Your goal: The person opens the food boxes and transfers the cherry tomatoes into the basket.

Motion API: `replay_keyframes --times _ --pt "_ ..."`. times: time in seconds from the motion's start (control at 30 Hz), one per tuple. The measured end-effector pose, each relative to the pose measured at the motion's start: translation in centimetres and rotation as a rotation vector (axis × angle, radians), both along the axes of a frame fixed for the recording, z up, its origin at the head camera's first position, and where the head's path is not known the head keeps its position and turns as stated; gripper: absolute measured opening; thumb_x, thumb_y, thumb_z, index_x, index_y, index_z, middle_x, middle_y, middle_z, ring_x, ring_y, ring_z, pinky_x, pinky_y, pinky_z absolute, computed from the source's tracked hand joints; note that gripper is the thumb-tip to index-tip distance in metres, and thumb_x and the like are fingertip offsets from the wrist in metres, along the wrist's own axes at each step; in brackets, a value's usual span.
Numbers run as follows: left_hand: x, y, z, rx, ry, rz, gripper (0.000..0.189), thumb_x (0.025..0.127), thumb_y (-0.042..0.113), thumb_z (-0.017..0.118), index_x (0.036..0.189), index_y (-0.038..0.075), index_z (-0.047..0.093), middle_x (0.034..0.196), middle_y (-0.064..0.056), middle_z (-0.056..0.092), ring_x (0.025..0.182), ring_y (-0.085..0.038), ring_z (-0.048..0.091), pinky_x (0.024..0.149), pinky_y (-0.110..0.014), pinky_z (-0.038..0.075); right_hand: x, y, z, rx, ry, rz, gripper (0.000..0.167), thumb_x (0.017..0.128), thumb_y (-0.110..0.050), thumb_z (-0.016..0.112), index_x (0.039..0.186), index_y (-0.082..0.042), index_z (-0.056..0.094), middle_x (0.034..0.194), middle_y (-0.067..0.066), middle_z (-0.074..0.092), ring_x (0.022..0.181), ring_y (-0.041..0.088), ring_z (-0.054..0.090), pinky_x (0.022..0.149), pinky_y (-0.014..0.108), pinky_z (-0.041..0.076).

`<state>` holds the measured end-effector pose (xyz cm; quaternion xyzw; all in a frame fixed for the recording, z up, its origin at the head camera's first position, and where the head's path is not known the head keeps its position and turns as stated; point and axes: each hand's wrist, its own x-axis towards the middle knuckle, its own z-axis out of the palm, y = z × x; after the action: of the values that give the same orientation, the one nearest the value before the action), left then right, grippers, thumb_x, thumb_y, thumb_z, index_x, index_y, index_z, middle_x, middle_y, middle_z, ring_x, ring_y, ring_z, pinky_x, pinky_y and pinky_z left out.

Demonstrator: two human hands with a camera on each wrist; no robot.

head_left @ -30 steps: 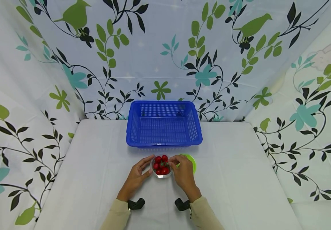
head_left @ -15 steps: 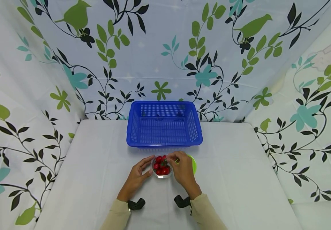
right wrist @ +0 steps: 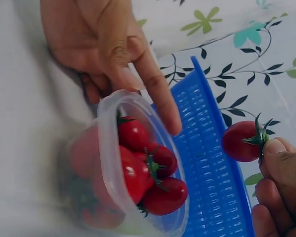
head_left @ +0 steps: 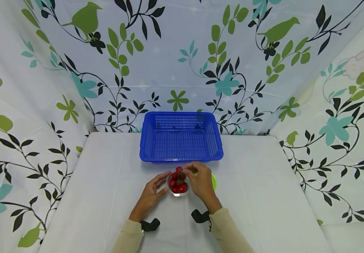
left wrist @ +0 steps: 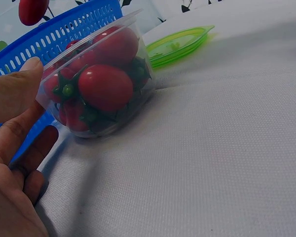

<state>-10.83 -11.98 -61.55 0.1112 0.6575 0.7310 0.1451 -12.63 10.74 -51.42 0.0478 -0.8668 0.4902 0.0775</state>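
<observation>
Tomato hangs in the air near the box, its green top pinched by the right hand. Pinch softly, so nothing squashes or slips. The left hand, loosely spread against the box, should keep it still.

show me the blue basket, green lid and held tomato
blue basket (head_left: 182,143), head view, mesh floor
green lid (left wrist: 176,48), left wrist view, flat top
held tomato (right wrist: 239,142), right wrist view, red skin

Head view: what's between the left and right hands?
A clear tub of red tomatoes stands between the left hand and right hand in the head view. The right wrist view clearly shows one tomato pinched by the right hand.
</observation>
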Motion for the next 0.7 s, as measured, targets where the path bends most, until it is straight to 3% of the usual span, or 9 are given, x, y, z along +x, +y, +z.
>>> replay_keyframes --times 0.7 --pt "0.1 0.1 0.3 -0.017 -0.003 0.001 0.058 0.105 0.009 0.065 0.159 0.022 0.048 0.167 -0.002 0.048 0.159 -0.027 0.037 0.12 -0.014 0.035 -3.6 0.4 1.7 -0.052 -0.007 0.031 0.004 0.098 -0.016 0.076 0.101 -0.015 0.078 0.098 -0.001 0.079 0.09 0.016 0.069 0.081 0.03 0.059"
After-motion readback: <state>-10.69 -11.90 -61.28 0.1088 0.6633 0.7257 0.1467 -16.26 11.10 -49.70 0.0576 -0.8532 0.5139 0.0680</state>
